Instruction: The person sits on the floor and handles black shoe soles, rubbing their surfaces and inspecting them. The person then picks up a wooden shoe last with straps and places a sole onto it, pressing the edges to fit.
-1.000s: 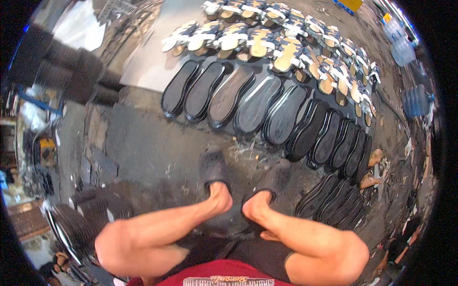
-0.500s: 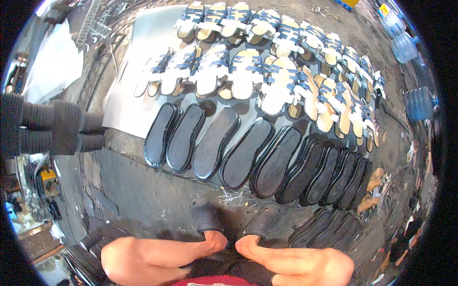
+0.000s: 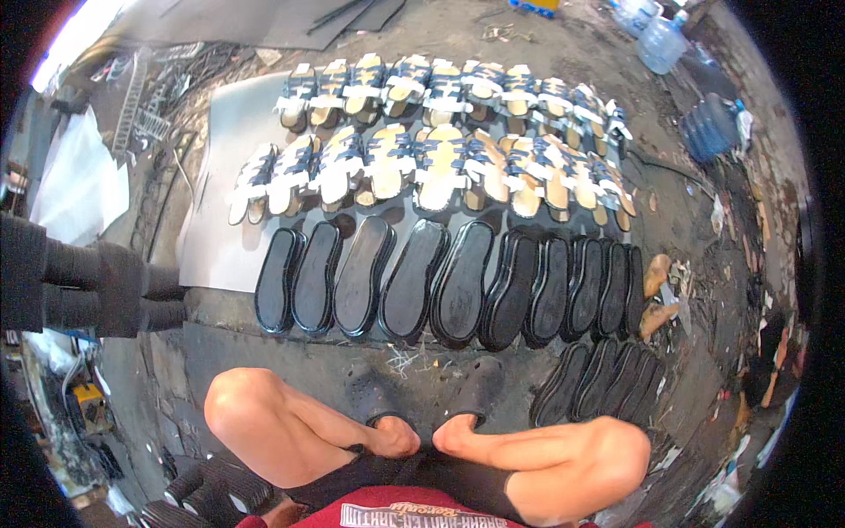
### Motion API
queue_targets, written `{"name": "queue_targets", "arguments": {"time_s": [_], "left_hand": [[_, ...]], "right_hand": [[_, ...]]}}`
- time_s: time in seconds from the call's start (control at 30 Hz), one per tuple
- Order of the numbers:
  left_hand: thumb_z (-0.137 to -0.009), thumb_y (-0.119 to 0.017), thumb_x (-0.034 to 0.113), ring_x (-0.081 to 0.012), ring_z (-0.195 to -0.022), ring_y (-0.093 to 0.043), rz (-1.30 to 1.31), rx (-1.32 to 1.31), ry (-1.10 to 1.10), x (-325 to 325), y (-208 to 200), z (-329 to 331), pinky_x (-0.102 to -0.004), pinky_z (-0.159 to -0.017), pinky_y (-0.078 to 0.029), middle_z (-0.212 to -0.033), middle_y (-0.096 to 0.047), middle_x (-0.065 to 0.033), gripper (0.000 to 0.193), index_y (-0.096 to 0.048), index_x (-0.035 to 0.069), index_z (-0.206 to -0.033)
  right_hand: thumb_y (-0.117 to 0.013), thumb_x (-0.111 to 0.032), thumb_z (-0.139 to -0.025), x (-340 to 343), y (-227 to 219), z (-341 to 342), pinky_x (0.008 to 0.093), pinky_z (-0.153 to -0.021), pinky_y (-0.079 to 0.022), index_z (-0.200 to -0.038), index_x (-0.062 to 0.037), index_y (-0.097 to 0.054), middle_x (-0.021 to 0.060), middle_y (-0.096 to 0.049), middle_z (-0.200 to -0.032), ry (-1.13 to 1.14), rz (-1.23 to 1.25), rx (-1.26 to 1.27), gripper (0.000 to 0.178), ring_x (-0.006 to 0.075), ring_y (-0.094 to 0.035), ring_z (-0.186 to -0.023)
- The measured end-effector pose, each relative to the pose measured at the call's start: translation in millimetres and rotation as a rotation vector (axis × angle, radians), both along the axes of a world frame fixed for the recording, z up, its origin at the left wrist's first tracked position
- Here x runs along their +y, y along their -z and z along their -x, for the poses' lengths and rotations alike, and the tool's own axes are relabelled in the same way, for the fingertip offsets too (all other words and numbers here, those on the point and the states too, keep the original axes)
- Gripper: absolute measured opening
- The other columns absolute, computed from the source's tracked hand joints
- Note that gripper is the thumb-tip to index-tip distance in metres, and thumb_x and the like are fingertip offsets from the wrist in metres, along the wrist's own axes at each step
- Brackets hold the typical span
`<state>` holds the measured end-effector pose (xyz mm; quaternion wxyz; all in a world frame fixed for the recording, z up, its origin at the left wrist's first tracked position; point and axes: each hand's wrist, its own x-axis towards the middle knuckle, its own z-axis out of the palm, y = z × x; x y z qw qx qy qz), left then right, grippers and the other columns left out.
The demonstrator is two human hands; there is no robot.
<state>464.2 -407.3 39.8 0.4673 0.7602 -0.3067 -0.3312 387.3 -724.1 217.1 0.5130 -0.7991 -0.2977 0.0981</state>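
1. Here we are, looking down past two bent knees: both hands sit out of clear sight, so whether the grip is wide, narrow or holding anything, I cannot tell.
2. Nearest laid-out work: a row of black soles (image 3: 407, 283) along the near edge of the pale sheet (image 3: 224, 238), beginning right of its near-left corner.
3. Long axes run from near to far; the left ones lean their far ends rightward, those at the right stand almost straight. Which end is the toe, I cannot say for certain.
4. Beyond them, two rows of strapped sandals (image 3: 438, 167), navy and white, lie lengthwise toward the sheet's far edge; in the nearer row, the rightmost tip their far ends left.
5. Down on the floor, near the right dark clog (image 3: 476, 387), a darker sole group (image 3: 591, 387) slants, far ends rightward.
6. Past the main row's right end: two tan foot-shaped pieces (image 3: 657, 275).
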Motion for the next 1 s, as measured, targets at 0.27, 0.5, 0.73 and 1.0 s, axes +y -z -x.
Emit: {"name": "queue_targets", "arguments": {"time_s": [0.27,0.5,0.73,1.0], "left_hand": [[-0.112,-0.055,0.056,-0.022,-0.099,-0.058,0.195,0.234,0.105,8.8,19.3,80.0,-0.0412,-0.091,-0.047,-0.108,-0.061,-0.0063,0.05,-0.059,0.006,-0.112],[-0.112,-0.055,0.057,-0.0234,-0.103,-0.059,0.211,0.263,0.046,73.2,5.5,127.7,-0.0424,-0.094,-0.048,-0.113,-0.063,-0.0074,0.052,-0.059,0.005,-0.118],[-0.111,-0.055,0.058,-0.0249,-0.107,-0.061,0.198,0.239,-0.128,141.3,-17.2,156.8,-0.0436,-0.098,-0.049,-0.118,-0.064,-0.0084,0.055,-0.06,0.004,-0.123],[-0.111,-0.055,0.059,-0.0265,-0.112,-0.062,0.254,0.322,-0.345,180.3,-13.0,161.3,-0.045,-0.102,-0.051,-0.123,-0.066,-0.0096,0.059,-0.061,0.003,-0.129]], "right_hand": [[-0.062,-0.028,-0.107,-1.1,138.6,180.3,0.0379,-0.101,-0.059,-0.152,-0.0008,-0.048,0.0191,-0.07,-0.132,0.642,-0.237,0.978,0.055,0.0303,-0.072,-0.12],[-0.058,-0.041,-0.115,-40.7,207.0,201.7,0.0426,-0.101,-0.059,-0.155,-0.0111,-0.052,0.0109,-0.072,-0.133,0.858,-0.609,0.872,0.05,0.0244,-0.073,-0.115],[-0.057,-0.038,-0.116,-55.1,132.7,139.3,0.0358,-0.099,-0.059,-0.147,-0.007,-0.058,0.0122,-0.073,-0.131,0.879,-0.617,0.395,0.045,0.0198,-0.074,-0.112],[-0.058,-0.038,-0.114,1.6,95.8,198.6,0.0289,-0.089,-0.054,-0.148,-0.0067,-0.053,-0.0009,-0.063,-0.114,1.195,-0.725,0.024,0.047,0.0079,-0.062,-0.097]]}}
